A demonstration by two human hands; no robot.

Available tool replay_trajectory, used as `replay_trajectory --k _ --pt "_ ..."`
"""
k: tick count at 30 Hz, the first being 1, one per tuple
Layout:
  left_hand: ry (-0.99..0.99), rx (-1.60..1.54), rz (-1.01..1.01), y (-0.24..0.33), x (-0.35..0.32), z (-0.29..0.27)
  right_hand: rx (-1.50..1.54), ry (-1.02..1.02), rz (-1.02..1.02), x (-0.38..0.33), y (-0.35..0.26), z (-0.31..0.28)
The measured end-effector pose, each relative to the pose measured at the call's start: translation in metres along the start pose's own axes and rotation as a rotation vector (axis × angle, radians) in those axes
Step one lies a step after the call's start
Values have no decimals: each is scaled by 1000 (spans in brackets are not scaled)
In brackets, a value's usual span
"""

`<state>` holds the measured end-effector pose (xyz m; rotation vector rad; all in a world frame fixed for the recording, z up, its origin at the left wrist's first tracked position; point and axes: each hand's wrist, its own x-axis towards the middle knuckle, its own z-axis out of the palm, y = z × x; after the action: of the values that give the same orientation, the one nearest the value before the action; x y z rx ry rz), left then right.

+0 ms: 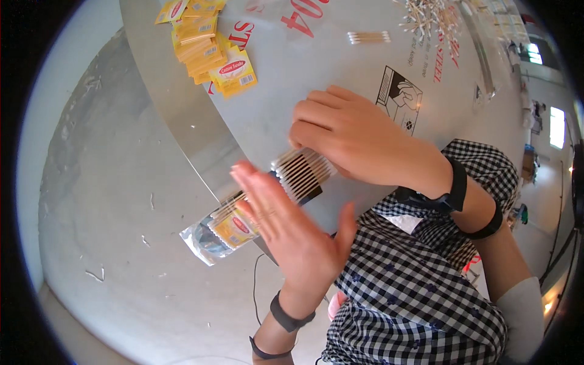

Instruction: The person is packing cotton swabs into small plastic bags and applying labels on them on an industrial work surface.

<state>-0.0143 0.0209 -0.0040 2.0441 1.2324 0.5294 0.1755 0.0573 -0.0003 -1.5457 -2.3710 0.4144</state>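
A row of cotton swabs (299, 173) lies side by side over a dark strip near the table's front edge. Beyond its left end, a clear plastic bag (210, 243) with a yellow card (236, 227) inside sticks out past the edge. My left hand (289, 228), slightly blurred, is stretched flat over the bag and the row's left end, thumb apart. My right hand (350, 134) curls at the row's far right side. Its fingertips are mostly hidden, so anything between them does not show.
Stacked yellow printed cards (204, 45) sit at the far left of the metal table (274, 79). A small bundle of swabs (368, 38) lies farther back, near a loose swab pile (431, 21). Clear plastic film (486, 55) is at the far right. Scraps litter the floor (128, 201).
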Motion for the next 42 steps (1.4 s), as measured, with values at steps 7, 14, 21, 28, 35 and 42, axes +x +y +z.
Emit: replay_trajectory --k 7,14,21,28,35,42 --pt "385 -1011 -202 2 6 -8 217 342 259 -15 -23 27" --pt "320 -1141 -305 9 12 15 28 352 482 -3 -45 57" --pt "219 -1046 -195 7 12 33 -31 404 377 -1 -35 67" --pt "371 -1139 -283 8 15 29 36 382 349 2 -35 64" --pt "333 -1174 -296 7 21 32 34 360 363 2 -36 66" --pt "600 -1094 -127 -2 13 0 -162 315 326 -2 -30 65"
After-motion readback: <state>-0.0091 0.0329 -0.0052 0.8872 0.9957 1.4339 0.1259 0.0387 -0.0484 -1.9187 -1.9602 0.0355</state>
